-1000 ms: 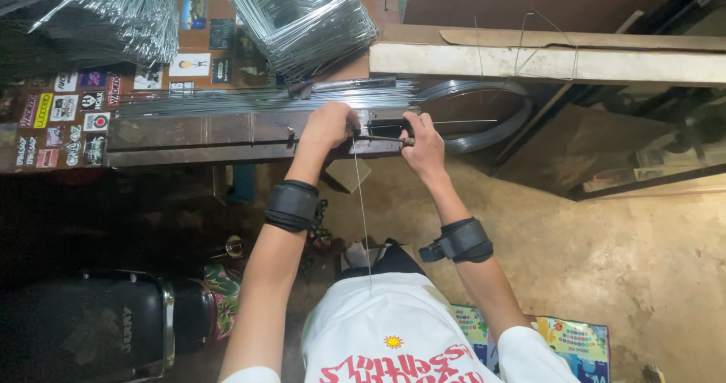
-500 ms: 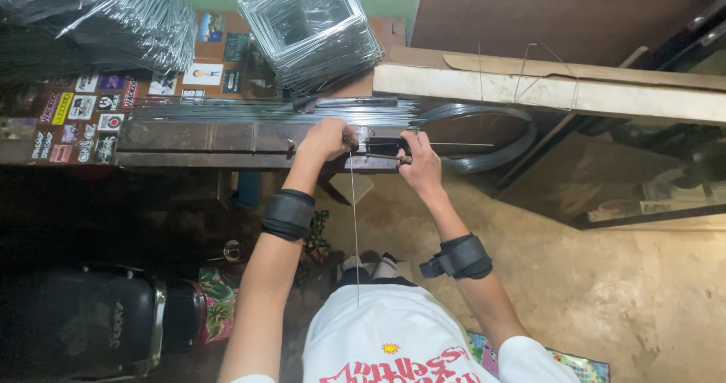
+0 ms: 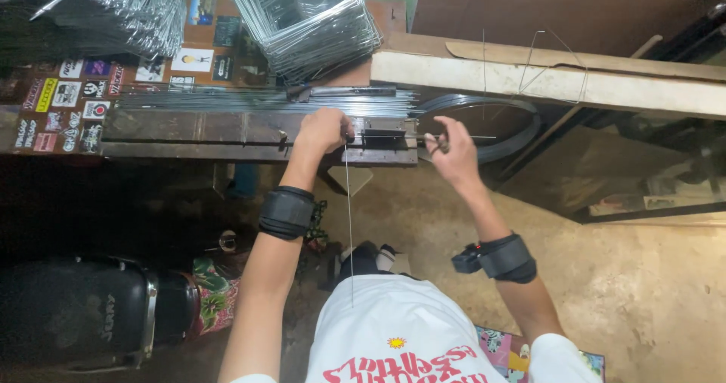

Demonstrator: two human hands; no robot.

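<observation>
My left hand (image 3: 324,129) is closed on a thin metal wire (image 3: 349,224) at a black bending jig (image 3: 384,136) on the front edge of a dark wooden bench (image 3: 189,130). The wire runs straight down from the jig toward my chest. To the right of the jig, my right hand (image 3: 454,152) grips the jig's thin lever rod (image 3: 469,137). Both wrists wear black straps. Straight wire rods (image 3: 265,99) lie bundled along the bench behind my hands.
A stack of bent square wire frames (image 3: 306,20) sits at the back. More bent wires (image 3: 98,5) pile at the top left. A coil of wire (image 3: 495,122) hangs right of the bench under a pale plank (image 3: 544,80). A black seat (image 3: 72,315) is at the lower left.
My right hand has moved right, away from the jig, pulling the lever rod out. The left hand stays at the jig with the wire hanging down.
</observation>
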